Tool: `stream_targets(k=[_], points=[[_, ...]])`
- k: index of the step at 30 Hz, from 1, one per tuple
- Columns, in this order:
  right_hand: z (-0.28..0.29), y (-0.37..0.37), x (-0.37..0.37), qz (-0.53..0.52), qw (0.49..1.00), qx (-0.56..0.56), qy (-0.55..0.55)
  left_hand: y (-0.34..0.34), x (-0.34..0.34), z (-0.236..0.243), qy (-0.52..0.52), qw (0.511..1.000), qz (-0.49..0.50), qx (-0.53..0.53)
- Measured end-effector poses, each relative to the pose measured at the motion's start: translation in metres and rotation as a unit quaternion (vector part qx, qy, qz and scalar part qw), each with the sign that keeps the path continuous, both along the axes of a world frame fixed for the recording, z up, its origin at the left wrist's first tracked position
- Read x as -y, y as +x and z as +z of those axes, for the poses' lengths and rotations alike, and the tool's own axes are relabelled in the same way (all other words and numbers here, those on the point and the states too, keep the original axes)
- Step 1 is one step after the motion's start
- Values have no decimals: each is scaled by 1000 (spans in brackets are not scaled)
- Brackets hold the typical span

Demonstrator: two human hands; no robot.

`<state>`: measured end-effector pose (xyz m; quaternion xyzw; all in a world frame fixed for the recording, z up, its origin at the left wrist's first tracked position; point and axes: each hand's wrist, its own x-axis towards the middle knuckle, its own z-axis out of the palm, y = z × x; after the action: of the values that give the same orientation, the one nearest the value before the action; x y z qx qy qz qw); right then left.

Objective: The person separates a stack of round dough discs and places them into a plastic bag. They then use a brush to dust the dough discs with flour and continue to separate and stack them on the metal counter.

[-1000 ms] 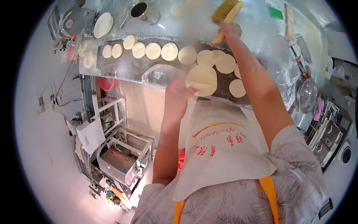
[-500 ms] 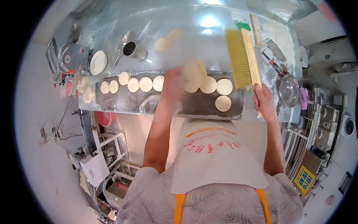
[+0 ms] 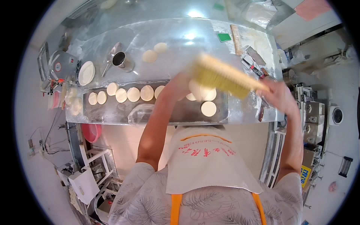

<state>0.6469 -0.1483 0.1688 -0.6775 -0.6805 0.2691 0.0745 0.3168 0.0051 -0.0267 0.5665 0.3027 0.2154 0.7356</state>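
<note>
The right hand (image 3: 279,96) clamped its fingers around the handle of a brush (image 3: 222,76); the blurred bristles hung over pale discs (image 3: 208,108) at the right end of a dark tray (image 3: 183,114). The left hand (image 3: 180,85) was beside these discs — blur hid its fingertips, so their grip could not be told. Step in hand, as judged: brushing disc surfaces — a further stroke would have required light, level bristles
</note>
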Motion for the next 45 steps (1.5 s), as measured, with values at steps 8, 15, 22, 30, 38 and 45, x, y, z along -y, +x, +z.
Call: stream_targets(k=[8, 15, 22, 30, 38, 45], points=[[14, -6, 7, 47, 995, -85, 29, -5, 26, -35, 8, 994, 56, 97], [11, -4, 7, -4, 991, -135, 20, -2, 21, -67, 48, 994, 69, 63], [15, -7, -11, -165, 984, -68, 26, 9, 45, -62, -40, 977, 170, 127], [12, -3, -11, -155, 983, -68, 64, 5, 57, -85, -554, 628, 29, 546], [17, -6, -12, -164, 985, -24, 57, 53, 88, -87, -423, 610, -68, 667], [28, 11, 17, -96, 980, -174, -26, 64, 99, -50, -410, 592, 70, 690]])
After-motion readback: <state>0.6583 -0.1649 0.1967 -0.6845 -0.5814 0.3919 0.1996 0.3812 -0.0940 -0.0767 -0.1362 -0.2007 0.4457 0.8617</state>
